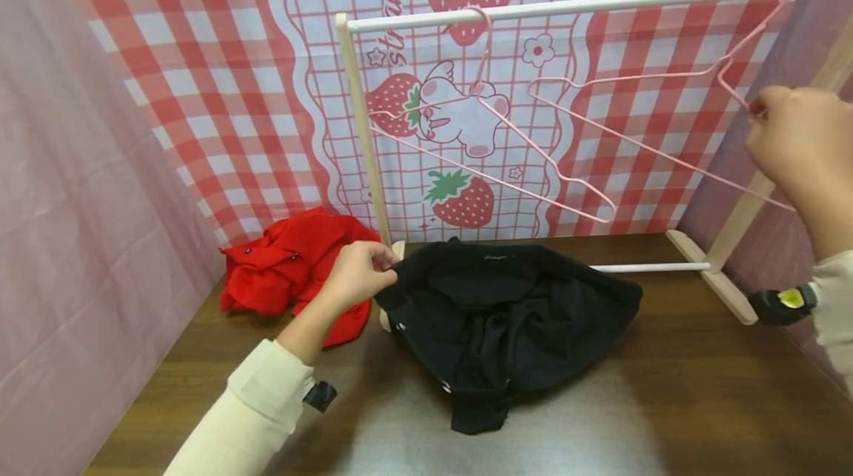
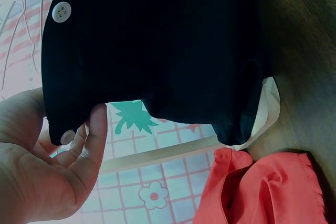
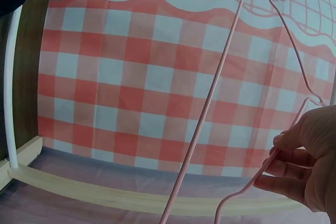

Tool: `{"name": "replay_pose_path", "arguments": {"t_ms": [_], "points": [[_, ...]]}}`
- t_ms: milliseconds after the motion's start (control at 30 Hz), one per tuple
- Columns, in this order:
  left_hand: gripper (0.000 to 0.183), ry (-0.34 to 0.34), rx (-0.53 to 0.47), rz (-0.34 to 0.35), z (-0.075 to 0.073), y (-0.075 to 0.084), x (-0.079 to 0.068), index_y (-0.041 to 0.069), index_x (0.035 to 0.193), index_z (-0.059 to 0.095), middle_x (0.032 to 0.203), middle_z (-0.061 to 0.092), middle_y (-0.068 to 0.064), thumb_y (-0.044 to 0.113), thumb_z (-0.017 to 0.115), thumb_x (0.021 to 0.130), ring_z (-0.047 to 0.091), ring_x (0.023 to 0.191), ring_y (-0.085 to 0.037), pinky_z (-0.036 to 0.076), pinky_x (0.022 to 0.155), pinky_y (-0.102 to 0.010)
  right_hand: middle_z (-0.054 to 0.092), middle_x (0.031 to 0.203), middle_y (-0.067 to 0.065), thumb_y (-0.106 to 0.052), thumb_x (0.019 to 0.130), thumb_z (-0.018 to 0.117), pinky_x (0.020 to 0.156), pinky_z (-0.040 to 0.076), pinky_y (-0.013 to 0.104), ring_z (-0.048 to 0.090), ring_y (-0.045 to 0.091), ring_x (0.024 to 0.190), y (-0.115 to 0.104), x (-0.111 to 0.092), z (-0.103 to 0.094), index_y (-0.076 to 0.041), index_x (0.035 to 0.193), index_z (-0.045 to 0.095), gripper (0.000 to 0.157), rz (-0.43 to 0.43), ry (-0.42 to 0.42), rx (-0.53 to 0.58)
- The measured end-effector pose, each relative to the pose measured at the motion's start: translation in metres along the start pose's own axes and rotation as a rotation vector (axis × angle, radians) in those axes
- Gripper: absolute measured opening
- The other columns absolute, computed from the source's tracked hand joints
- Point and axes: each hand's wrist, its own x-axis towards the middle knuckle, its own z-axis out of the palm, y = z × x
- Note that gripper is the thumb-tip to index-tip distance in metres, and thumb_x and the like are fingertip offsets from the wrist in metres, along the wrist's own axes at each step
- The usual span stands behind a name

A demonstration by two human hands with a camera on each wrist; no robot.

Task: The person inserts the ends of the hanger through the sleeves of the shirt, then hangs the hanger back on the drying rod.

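Observation:
My left hand pinches the left corner of a black garment with white buttons, its edge between thumb and fingers. In the left wrist view a white button shows right at the fingertips. The garment is bunched low over the table, a small label at its top edge. Up at the right, my right hand pinches the sloping shoulder of a pink wire hanger, whose hook still loops over the white rail. In the right wrist view thumb and fingers grip the hanger's wire.
A second pink hanger hangs from the rail to the left. A crumpled red garment lies beside the rack's left wooden post. Behind stands a red-checked strawberry cloth. The wooden table extends in front.

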Motion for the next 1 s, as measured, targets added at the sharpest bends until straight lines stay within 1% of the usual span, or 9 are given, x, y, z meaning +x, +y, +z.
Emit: {"name": "replay_pose_path", "arguments": {"t_ms": [100, 333, 500, 567, 700, 767, 867, 933, 1000], "points": [[0.015, 0.000, -0.004, -0.008, 0.000, 0.001, 0.000, 0.006, 0.096, 0.073, 0.081, 0.067, -0.003, 0.009, 0.072, 0.082, 0.058, 0.069, -0.019, 0.052, 0.065, -0.030, 0.051, 0.102, 0.041, -0.004, 0.089, 0.040, 0.075, 0.034, 0.069, 0.046, 0.063, 0.093, 0.003, -0.006, 0.003, 0.013, 0.110, 0.051, 0.030, -0.010, 0.006, 0.010], [0.015, -0.004, -0.006, -0.016, 0.001, 0.001, 0.000, 0.006, 0.097, 0.073, 0.082, 0.067, -0.004, 0.009, 0.072, 0.082, 0.058, 0.071, -0.020, 0.053, 0.066, -0.030, 0.053, 0.099, 0.039, -0.005, 0.088, 0.042, 0.065, 0.034, 0.066, 0.048, 0.063, 0.087, 0.009, -0.017, 0.012, 0.012, 0.109, 0.053, 0.029, -0.032, 0.033, 0.029], [0.016, -0.006, -0.001, -0.010, 0.002, 0.001, 0.000, 0.006, 0.097, 0.073, 0.082, 0.067, -0.003, 0.009, 0.072, 0.082, 0.058, 0.070, -0.019, 0.053, 0.066, -0.031, 0.053, 0.099, 0.038, -0.004, 0.086, 0.042, 0.064, 0.035, 0.064, 0.049, 0.061, 0.086, 0.011, -0.025, 0.016, 0.010, 0.110, 0.054, 0.031, -0.038, 0.014, 0.027], [0.016, -0.005, -0.003, -0.004, 0.002, 0.001, -0.001, 0.006, 0.097, 0.073, 0.082, 0.067, -0.003, 0.009, 0.072, 0.082, 0.057, 0.070, -0.019, 0.052, 0.066, -0.031, 0.053, 0.098, 0.038, -0.003, 0.086, 0.041, 0.065, 0.036, 0.064, 0.050, 0.059, 0.084, 0.010, -0.029, 0.018, 0.010, 0.110, 0.055, 0.031, -0.041, 0.001, 0.022], [0.015, -0.001, -0.009, 0.003, 0.003, 0.001, 0.000, 0.006, 0.097, 0.073, 0.081, 0.067, -0.003, 0.009, 0.072, 0.082, 0.057, 0.069, -0.018, 0.052, 0.066, -0.031, 0.054, 0.100, 0.038, -0.004, 0.088, 0.044, 0.065, 0.038, 0.064, 0.053, 0.054, 0.078, 0.008, -0.037, 0.022, 0.009, 0.111, 0.056, 0.028, -0.054, -0.010, 0.023], [0.015, 0.002, -0.009, 0.004, 0.003, 0.000, 0.000, 0.006, 0.096, 0.073, 0.081, 0.067, -0.003, 0.009, 0.072, 0.082, 0.057, 0.068, -0.019, 0.052, 0.066, -0.031, 0.055, 0.099, 0.037, -0.004, 0.088, 0.046, 0.062, 0.040, 0.062, 0.053, 0.049, 0.071, 0.008, -0.040, 0.025, 0.009, 0.110, 0.056, 0.028, -0.062, -0.006, 0.027], [0.015, 0.005, -0.011, 0.000, 0.003, 0.001, 0.000, 0.006, 0.096, 0.073, 0.080, 0.067, -0.003, 0.009, 0.072, 0.081, 0.058, 0.069, -0.019, 0.052, 0.066, -0.031, 0.057, 0.096, 0.036, -0.003, 0.087, 0.047, 0.057, 0.041, 0.061, 0.053, 0.045, 0.066, 0.009, -0.045, 0.029, 0.009, 0.107, 0.058, 0.026, -0.072, 0.003, 0.036], [0.016, 0.003, -0.012, 0.000, 0.003, 0.001, 0.000, 0.006, 0.096, 0.073, 0.081, 0.067, -0.003, 0.009, 0.072, 0.081, 0.058, 0.069, -0.019, 0.052, 0.066, -0.031, 0.058, 0.092, 0.035, -0.002, 0.086, 0.048, 0.054, 0.041, 0.061, 0.054, 0.044, 0.064, 0.009, -0.048, 0.033, 0.009, 0.104, 0.059, 0.024, -0.087, 0.018, 0.039], [0.016, -0.002, -0.013, -0.002, 0.004, 0.000, 0.000, 0.006, 0.097, 0.073, 0.081, 0.067, -0.003, 0.009, 0.072, 0.081, 0.058, 0.070, -0.019, 0.052, 0.066, -0.031, 0.059, 0.091, 0.035, -0.002, 0.085, 0.049, 0.053, 0.041, 0.062, 0.055, 0.047, 0.064, 0.010, -0.052, 0.036, 0.009, 0.102, 0.060, 0.023, -0.102, 0.029, 0.048]]}}
